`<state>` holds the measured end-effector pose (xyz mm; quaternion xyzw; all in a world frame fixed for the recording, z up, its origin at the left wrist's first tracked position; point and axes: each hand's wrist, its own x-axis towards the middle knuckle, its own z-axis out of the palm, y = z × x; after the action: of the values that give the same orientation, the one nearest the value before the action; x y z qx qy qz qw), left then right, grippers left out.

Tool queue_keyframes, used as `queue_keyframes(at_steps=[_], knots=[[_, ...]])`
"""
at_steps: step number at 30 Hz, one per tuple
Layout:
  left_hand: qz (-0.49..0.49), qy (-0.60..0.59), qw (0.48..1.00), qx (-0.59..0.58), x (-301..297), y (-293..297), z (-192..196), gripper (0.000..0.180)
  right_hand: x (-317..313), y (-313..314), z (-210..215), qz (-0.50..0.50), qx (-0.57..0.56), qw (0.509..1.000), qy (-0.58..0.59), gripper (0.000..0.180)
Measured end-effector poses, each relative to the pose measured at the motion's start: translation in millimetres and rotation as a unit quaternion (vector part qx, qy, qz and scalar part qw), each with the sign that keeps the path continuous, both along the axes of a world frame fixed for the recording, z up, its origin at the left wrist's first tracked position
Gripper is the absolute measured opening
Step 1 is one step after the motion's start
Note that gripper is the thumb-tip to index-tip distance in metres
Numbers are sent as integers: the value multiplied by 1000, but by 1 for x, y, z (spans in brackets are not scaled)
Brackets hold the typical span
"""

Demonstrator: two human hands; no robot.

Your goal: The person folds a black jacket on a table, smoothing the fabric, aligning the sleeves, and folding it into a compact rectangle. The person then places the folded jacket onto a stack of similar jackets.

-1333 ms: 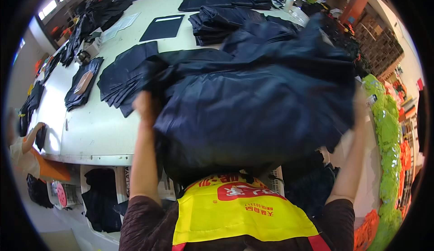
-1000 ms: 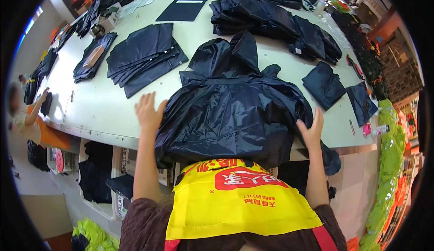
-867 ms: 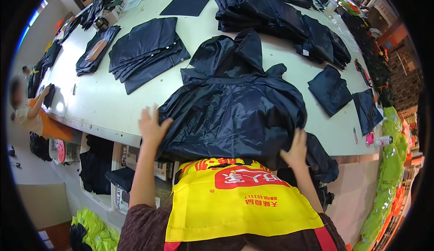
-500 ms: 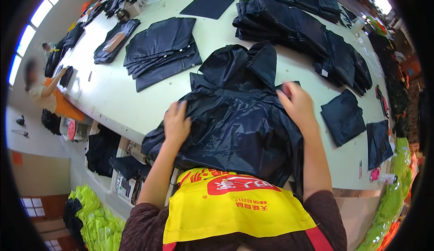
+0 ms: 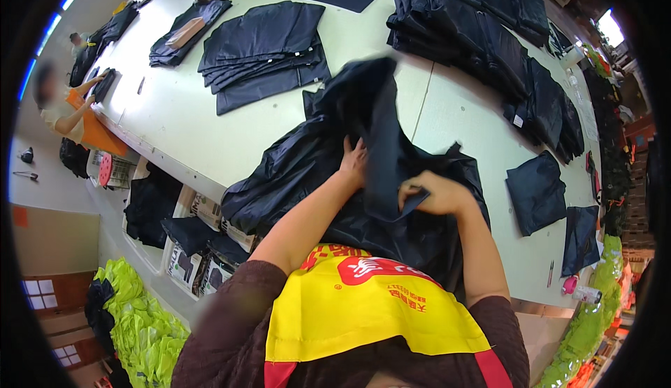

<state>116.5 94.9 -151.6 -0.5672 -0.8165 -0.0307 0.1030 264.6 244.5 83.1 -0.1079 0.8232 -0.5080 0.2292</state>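
A black hooded rain jacket lies rumpled on the table in front of me, its upper part lifted and folded over toward me, blurred by motion. My right hand is closed on an edge of this raised cloth, fingers bent around it. Against the jacket just left of the raised cloth is my left hand; its visible fingers are stretched out, and the rest are hidden behind the fabric. The lower part of the jacket hangs over the table edge by my yellow apron.
Folded black garments lie in a stack at far left and a larger stack at far right. Nearer right are a single folded piece and a clear bottle. Another person stands at the table's left side.
The jacket's hood and upper part have been lifted and pulled over toward me. My left hand has moved right and farther away; my right hand has come nearer and gripped the cloth.
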Motion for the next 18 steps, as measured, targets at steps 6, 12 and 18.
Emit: queue_keyframes(at_steps=[6, 12, 18], knots=[[3, -627, 725, 286, 15, -88, 73, 55, 67, 39, -96, -185, 329, 899, 223, 23], [133, -845, 503, 126, 48, -168, 130, 46, 92, -13, -1, -224, 464, 836, 187, 48], [159, -931, 291, 153, 71, -180, 165, 28, 29, -106, 9, -249, 166, 906, 300, 27]])
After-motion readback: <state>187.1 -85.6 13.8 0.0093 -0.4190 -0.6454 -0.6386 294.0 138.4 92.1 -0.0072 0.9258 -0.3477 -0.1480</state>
